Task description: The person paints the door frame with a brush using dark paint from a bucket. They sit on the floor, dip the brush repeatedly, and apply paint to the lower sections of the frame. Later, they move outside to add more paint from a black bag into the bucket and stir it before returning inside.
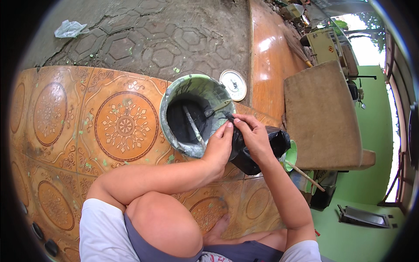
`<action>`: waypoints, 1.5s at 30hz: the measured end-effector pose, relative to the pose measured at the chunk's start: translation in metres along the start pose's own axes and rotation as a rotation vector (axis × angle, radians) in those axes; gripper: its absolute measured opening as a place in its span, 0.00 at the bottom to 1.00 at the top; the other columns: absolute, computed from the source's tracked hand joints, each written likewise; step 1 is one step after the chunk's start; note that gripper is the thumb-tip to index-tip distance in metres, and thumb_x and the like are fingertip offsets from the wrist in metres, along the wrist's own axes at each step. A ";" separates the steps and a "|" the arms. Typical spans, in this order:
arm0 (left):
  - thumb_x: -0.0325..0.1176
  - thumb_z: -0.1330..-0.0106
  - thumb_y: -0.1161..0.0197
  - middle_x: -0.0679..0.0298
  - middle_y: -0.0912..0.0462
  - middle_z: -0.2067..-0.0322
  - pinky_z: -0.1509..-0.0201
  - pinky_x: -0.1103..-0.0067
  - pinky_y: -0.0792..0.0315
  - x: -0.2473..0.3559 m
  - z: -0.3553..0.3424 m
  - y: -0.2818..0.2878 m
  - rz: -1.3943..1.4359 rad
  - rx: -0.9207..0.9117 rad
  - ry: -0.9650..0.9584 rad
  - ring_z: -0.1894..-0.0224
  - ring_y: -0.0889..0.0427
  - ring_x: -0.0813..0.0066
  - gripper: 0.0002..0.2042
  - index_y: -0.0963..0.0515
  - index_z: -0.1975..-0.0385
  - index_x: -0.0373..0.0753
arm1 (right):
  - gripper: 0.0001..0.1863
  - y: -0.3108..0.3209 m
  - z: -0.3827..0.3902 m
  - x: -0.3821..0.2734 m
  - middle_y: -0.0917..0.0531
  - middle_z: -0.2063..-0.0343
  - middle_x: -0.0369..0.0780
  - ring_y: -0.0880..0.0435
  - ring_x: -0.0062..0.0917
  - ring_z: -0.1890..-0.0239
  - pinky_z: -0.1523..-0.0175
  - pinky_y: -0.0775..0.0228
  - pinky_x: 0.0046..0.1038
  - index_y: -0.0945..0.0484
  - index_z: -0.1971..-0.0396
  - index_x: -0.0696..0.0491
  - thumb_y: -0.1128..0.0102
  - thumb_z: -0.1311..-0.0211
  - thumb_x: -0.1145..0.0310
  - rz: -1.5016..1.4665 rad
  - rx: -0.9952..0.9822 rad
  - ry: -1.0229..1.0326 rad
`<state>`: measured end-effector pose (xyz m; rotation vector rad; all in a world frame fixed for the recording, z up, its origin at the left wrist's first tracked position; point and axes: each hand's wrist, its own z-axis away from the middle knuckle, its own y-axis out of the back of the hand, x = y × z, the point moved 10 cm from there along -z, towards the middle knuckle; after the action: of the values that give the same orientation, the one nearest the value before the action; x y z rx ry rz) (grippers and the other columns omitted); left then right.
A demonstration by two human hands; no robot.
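Observation:
A black plastic bag (249,163) hangs beside the right rim of a paint-smeared bucket (180,89). My left hand (219,146) pinches the bag's gathered top at the bucket's edge. Close against it, my right hand (254,134) grips the same bunched plastic between thumb and fingers. The loose tip of the bag pokes up past the fingertips, and its lower part bulges under my right wrist. Dark material lies in the bucket, where a paint-stained stick (192,123) leans. A brush with a pale green handle (221,106) rests at the inner right wall.
A round white lid (233,85) lies behind the bucket. To the right are a light green container (291,153), a wooden stick (309,176) and a brown cushioned panel (323,113). Orange patterned tiles (126,124) meet grey paving (166,52), where a white plastic bag (70,29) lies.

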<state>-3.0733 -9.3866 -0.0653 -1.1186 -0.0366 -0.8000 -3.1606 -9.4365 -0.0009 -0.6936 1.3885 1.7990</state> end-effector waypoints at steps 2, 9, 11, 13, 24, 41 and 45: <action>0.45 0.22 0.50 0.63 0.27 0.40 0.34 0.80 0.38 -0.002 -0.001 0.002 0.035 -0.009 -0.013 0.39 0.31 0.79 0.23 0.33 0.35 0.36 | 0.13 -0.001 0.004 -0.004 0.19 0.58 0.39 0.23 0.21 0.52 0.45 0.35 0.21 0.16 0.52 0.56 0.40 0.34 0.69 -0.044 -0.006 0.013; 0.48 0.25 0.45 0.63 0.19 0.50 0.44 0.80 0.32 0.007 0.006 0.015 0.000 0.096 -0.036 0.49 0.25 0.79 0.23 0.24 0.42 0.36 | 0.15 -0.013 0.017 -0.012 0.18 0.55 0.40 0.21 0.20 0.52 0.44 0.32 0.21 0.20 0.48 0.59 0.41 0.31 0.70 -0.109 -0.025 0.051; 0.49 0.25 0.44 0.64 0.19 0.51 0.45 0.79 0.32 0.008 0.006 0.019 -0.013 0.111 -0.040 0.50 0.26 0.79 0.23 0.24 0.42 0.36 | 0.16 -0.017 0.018 -0.013 0.18 0.54 0.41 0.21 0.19 0.51 0.43 0.32 0.21 0.23 0.47 0.61 0.41 0.31 0.70 -0.210 -0.003 0.014; 0.49 0.26 0.43 0.65 0.19 0.53 0.46 0.79 0.32 0.006 0.004 0.018 -0.004 0.105 -0.028 0.52 0.26 0.80 0.23 0.23 0.43 0.36 | 0.16 -0.013 0.017 -0.009 0.18 0.54 0.42 0.20 0.19 0.52 0.43 0.31 0.20 0.25 0.48 0.62 0.41 0.30 0.70 -0.199 0.000 -0.002; 0.46 0.26 0.43 0.68 0.18 0.58 0.49 0.81 0.31 0.000 -0.002 0.023 0.071 0.073 0.011 0.57 0.25 0.81 0.20 0.22 0.45 0.36 | 0.13 0.013 -0.049 -0.005 0.17 0.63 0.38 0.16 0.22 0.64 0.59 0.25 0.25 0.19 0.53 0.56 0.38 0.32 0.65 0.239 0.051 0.069; 0.44 0.23 0.49 0.69 0.26 0.68 0.56 0.80 0.36 -0.006 -0.010 0.045 -0.139 0.099 -0.009 0.64 0.34 0.81 0.14 0.25 0.58 0.37 | 0.11 -0.073 -0.071 -0.018 0.24 0.66 0.41 0.23 0.37 0.57 0.50 0.32 0.37 0.23 0.67 0.53 0.31 0.49 0.71 1.047 -0.257 0.755; 0.43 0.22 0.50 0.73 0.26 0.64 0.53 0.83 0.37 -0.013 -0.016 0.050 -0.133 0.074 0.045 0.61 0.34 0.86 0.12 0.26 0.58 0.41 | 0.09 -0.078 -0.073 -0.012 0.22 0.67 0.42 0.21 0.39 0.59 0.52 0.31 0.38 0.22 0.65 0.53 0.34 0.46 0.72 0.978 -0.325 0.654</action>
<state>-3.0588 -9.3823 -0.1175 -1.0357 -0.1033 -0.9354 -3.0913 -9.4994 -0.0545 -0.9061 2.1245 2.7542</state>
